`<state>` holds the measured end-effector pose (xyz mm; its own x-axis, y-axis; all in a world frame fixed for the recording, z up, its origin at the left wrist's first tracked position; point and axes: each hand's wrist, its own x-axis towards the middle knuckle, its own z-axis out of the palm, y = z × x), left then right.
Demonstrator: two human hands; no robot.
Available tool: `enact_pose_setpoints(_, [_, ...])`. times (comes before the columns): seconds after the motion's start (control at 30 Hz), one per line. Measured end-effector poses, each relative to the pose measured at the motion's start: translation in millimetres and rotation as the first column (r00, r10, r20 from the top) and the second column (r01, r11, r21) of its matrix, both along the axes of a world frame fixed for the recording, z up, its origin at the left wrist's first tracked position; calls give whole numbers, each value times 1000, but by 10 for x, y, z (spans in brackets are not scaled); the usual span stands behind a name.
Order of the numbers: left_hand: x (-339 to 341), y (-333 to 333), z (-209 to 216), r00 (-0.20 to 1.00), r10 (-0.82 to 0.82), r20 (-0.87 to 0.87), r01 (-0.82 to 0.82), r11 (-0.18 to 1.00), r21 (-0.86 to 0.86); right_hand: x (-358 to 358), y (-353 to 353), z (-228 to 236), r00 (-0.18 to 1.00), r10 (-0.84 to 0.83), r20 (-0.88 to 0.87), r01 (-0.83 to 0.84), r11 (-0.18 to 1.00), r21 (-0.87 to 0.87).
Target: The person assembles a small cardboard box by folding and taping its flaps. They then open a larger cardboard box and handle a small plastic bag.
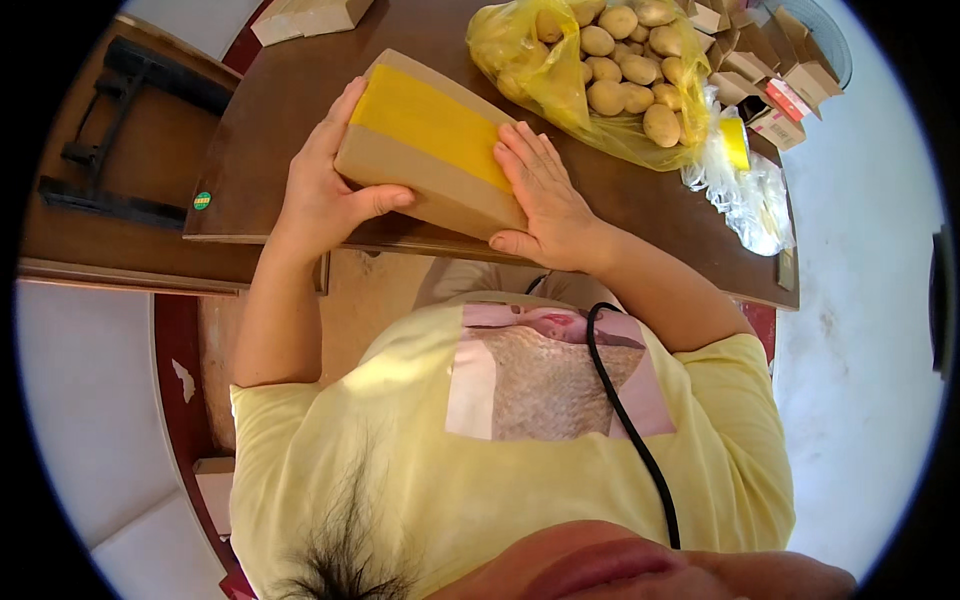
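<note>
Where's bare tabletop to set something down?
Between the left hand and pale carton; also between the right hand and clear plastic. Crowded: far right, with potato bag, open cartons, yellow roll.

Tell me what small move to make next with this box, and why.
Perhaps smooth the yellow tape with your right hand: its fingers lie at the tape's right end, while your left hand holds the opposite end of the box.

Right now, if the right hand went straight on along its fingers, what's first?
The cardboard box, which the right hand touches by its yellow tape; past that, seemingly the brown tabletop, though depth is unclear.
</note>
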<state>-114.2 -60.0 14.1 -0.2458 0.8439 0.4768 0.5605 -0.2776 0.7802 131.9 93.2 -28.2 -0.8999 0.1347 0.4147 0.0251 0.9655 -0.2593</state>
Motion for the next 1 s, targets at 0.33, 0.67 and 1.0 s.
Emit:
enact_pose_setpoints(0.33, [-166, -128, -473, 913, -52, 404, 21, 997, 80, -158, -61, 55, 1000, 16, -18, -16, 1000, 6])
enact_pose_setpoints(0.67, [-78, -155, -531, 841, 182, 510, -202, 979, -17, -233, -1, -108, 975, 74, -211, -91, 993, -70])
enact_pose_setpoints(1.0, [102, -179, -874, 680, 263, 684, -307, 950, -60, -266, -14, -282, 848, -10, -530, -208, 914, -350])
